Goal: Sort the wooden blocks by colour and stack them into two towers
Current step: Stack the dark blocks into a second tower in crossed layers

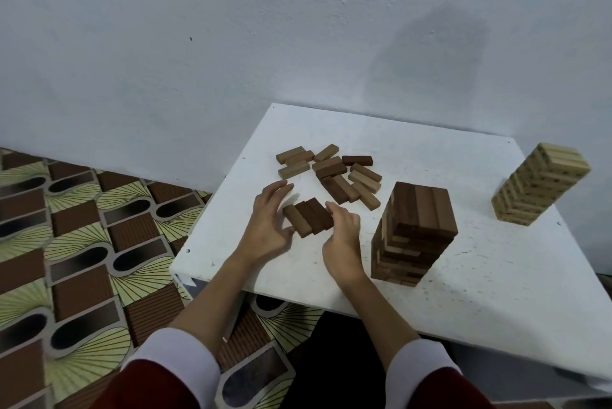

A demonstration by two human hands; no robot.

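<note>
Near the table's (430, 292) front-left corner, we flank three dark blocks (308, 216), long axes running diagonally front-to-back, left hand (270, 221) open-fingered, right hand (342, 236) touching them, dark tower (415, 233) rightward.

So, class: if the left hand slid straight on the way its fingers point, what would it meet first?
Probably the loose pile of blocks beyond its fingertips. The left hand points up and to the right, past the row of three dark blocks beside it, though depth is unclear.
</note>
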